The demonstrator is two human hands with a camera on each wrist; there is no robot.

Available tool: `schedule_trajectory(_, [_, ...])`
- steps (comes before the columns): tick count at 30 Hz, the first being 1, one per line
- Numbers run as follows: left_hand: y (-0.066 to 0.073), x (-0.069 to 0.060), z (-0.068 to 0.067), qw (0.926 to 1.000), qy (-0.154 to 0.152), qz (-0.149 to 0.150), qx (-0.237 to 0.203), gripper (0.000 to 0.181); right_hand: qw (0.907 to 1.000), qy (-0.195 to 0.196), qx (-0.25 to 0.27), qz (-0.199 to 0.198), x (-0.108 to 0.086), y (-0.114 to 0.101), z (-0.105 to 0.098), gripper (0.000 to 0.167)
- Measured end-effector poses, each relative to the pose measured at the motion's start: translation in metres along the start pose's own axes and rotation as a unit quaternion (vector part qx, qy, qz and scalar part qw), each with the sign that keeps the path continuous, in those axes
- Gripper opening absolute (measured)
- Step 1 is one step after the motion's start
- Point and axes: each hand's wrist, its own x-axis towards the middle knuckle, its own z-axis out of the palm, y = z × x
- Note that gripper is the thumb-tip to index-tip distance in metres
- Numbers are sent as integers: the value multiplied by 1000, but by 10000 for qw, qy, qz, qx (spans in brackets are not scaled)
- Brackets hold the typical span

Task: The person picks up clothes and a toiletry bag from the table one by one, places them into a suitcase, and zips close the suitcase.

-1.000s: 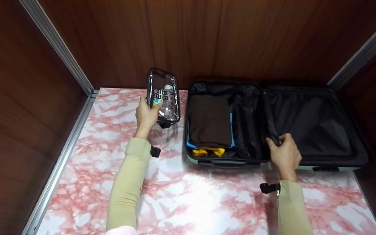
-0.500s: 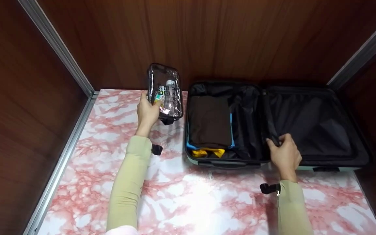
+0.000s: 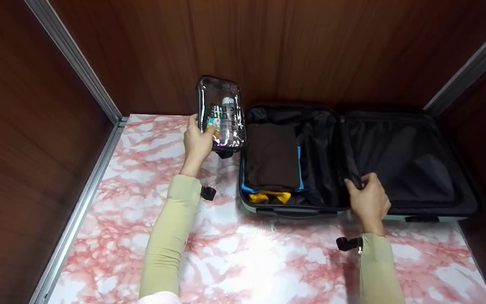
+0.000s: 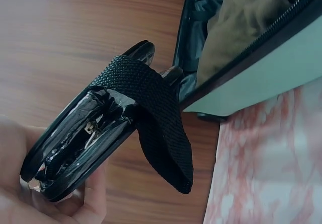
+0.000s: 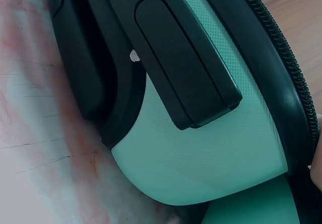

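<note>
My left hand (image 3: 198, 141) grips the left side of a clear toiletry pouch (image 3: 221, 95) with black edging, thumb across its front. Through the plastic show a bottle and a small colourful packet. The pouch is held up above the table, just left of the open suitcase (image 3: 295, 212). In the left wrist view, a black fabric strap (image 4: 166, 133) hangs from the pouch's end. At the suitcase's middle, my right hand (image 3: 369, 200) pinches the edge of the black divider flap (image 3: 352, 164). In the right wrist view only the mint shell (image 5: 201, 168) and a sliver of finger appear.
Folded dark brown clothing (image 3: 271, 156) lies in the suitcase's left half, with blue and yellow cloth (image 3: 283, 197) under it. The right half (image 3: 403, 164) has black lining. Wooden panels (image 3: 268, 50) enclose the marbled red-and-white table (image 3: 226, 253) at the back and sides.
My left hand has raised the pouch and carried it to the right, up to the suitcase's left edge. My right hand stays in place on the divider flap.
</note>
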Motion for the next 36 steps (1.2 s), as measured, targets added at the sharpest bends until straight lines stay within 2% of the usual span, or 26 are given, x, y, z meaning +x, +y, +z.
schedule_trajectory(21, [12,-14,28,9990,-327,109,-295,51,10000,43,20,-52,0,1,-1,56])
schedule_trajectory(36, [15,-23,45,9985,-412,215,-288,45,10000,-34,43,-52,1,1,0,58])
